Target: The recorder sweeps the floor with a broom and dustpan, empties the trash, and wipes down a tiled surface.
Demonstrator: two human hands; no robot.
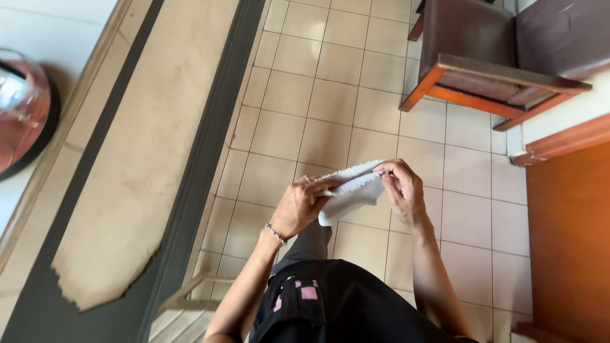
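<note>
We are holding a small white terry cloth (351, 188) in the air over the pale square-tiled floor (330, 101), in front of our black garment (343, 305). Our left hand (304, 204), a thin bracelet (276, 234) on its wrist, is pinching the cloth's left end, its grip pressed together on the fabric. Our right hand (401, 188) is pinching the upper right edge likewise. The cloth's long axis is running between the hands, rising slightly toward the right hand, with one corner hanging down. Beyond the cloth a brown wooden chair (489, 57) is standing; left of the cloth a worn beige bench (140, 159) is running alongside. Nothing is blocking the cloth.
</note>
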